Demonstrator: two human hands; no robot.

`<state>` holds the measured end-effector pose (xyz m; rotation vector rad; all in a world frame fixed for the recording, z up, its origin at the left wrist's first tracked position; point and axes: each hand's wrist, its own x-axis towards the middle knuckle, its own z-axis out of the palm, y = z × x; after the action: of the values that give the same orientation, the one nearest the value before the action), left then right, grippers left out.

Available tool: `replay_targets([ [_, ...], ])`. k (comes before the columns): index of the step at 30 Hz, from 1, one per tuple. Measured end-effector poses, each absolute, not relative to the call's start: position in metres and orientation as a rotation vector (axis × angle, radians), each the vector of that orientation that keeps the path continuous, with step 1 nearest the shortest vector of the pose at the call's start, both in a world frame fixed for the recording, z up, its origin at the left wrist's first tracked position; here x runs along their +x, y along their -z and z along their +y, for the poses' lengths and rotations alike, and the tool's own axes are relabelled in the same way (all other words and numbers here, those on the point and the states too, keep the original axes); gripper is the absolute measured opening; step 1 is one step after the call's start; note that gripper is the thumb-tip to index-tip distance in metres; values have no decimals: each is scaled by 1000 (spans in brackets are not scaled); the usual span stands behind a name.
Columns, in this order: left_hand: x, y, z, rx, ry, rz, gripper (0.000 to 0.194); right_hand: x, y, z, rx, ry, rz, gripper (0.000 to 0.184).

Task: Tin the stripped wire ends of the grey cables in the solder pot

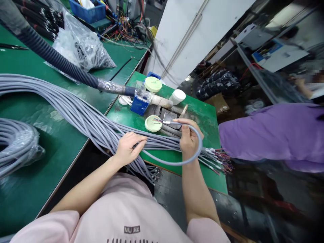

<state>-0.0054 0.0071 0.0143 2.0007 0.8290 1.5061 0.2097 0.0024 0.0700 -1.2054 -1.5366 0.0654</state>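
Observation:
My right hand (190, 136) pinches one grey cable (174, 163) near its stripped end, and the cable loops back below the wrist. Its thin coloured wires (158, 119) fan out over a small round tub (153, 124) with pale contents; whether they touch it I cannot tell. My left hand (130, 146) lies against the thick bundle of grey cables (101, 126), fingers curled around the cable's other stretch. To the right, beyond my right forearm, the bundle ends in many bare coloured wires (222, 160).
A ribbed hose (76, 72) crosses above the bench toward a blue box (139, 105). Nearby are a pale green lid (153, 84) and a white jar (178, 97). Coiled cable (20, 145) sits left, a plastic bag (83, 47) behind. A person in a purple sleeve (268, 135) stands right.

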Motion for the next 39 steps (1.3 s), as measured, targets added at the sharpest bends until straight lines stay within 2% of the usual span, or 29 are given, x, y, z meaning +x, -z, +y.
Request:
replay_targets([
  [6,-3,-21,8,1501,-1408,887,12,189,-66,-6,-864,-256,-1417,19],
  [12,2,-32,14,845,-1223,707,26,175,-51,-9,-758,-420,-1258,19],
  [24,11,-33,10,642,-1174,663,29,171,-41,-12,-800,-457,-1164,19],
  [30,11,-35,7,882,-1108,780,32,175,-49,-12,-1011,-201,-1178,21],
  [35,-7,-26,10,1590,-1447,988,15,196,-67,-2,-1286,-49,-1356,22],
  [39,-18,-12,16,1897,-1589,1103,13,212,-72,17,-1350,-59,-1500,20],
])
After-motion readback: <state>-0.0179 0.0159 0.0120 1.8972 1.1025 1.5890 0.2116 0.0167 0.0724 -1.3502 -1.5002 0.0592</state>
